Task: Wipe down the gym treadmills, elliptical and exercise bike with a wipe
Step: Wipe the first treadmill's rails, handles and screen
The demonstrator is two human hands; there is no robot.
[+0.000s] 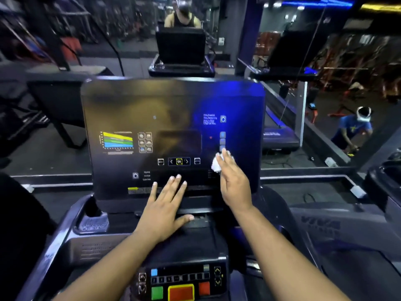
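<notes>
From the head camera, my right hand (233,181) presses a crumpled white wipe (217,162) flat against the treadmill console (173,118), fingers straight, the wipe bunched under my fingertips and showing on their left side. Just above the wipe runs a column of blue buttons (222,141); left of it sits the yellow OK button (179,161). My left hand (165,211) lies open, left of and below the right, fingers spread on the console's lower edge, holding nothing. Below both wrists is the lower control panel (182,281) with green, orange and red keys.
</notes>
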